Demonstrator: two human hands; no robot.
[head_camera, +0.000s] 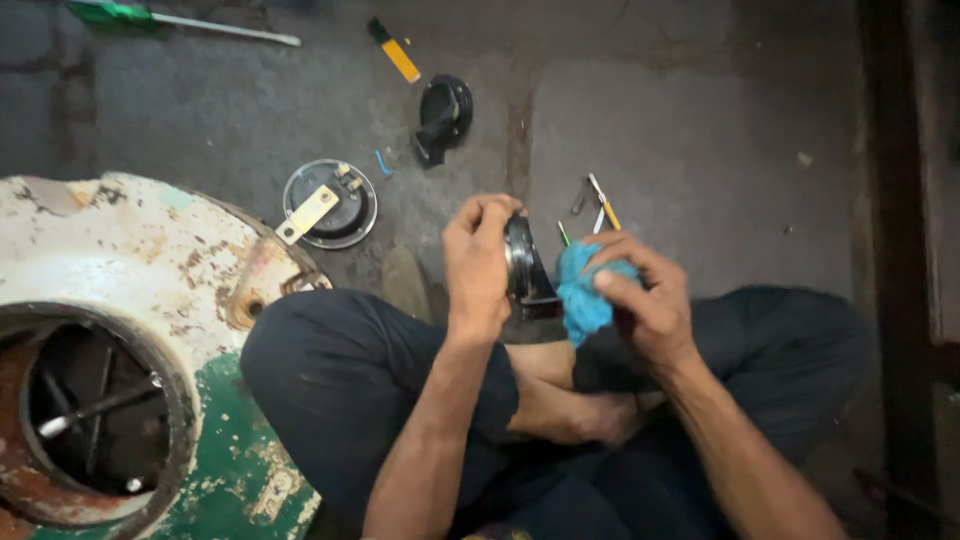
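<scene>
The person sits cross-legged on the concrete floor (700, 130); the left hand (478, 262) is curled around a round black disc-shaped part (522, 268), gripping it on edge over the lap, near the centre of the view; the right hand (645, 300) pinches a bunched blue rag (583, 292) between thumb and fingers and presses it against the part's face at 3 o'clock of it. Judging by this, the wiping is under way, not finished; how clean the face is cannot be told, since the rag and fingers cover most of it.

At 11 o'clock of the hands lies a second round part with a pale metal bracket (330, 203), face up and untouched; at 12 o'clock lies a black cover piece (442, 118), so the unit looks taken apart and not yet put together. A yellow-handled tool (395, 50) lies beyond it; a green-handled screwdriver (165, 18) lies at the far top left; small thin tools (600, 205) rest just above the right hand. A rusty white and green drum (130, 280) stands at 9 o'clock.
</scene>
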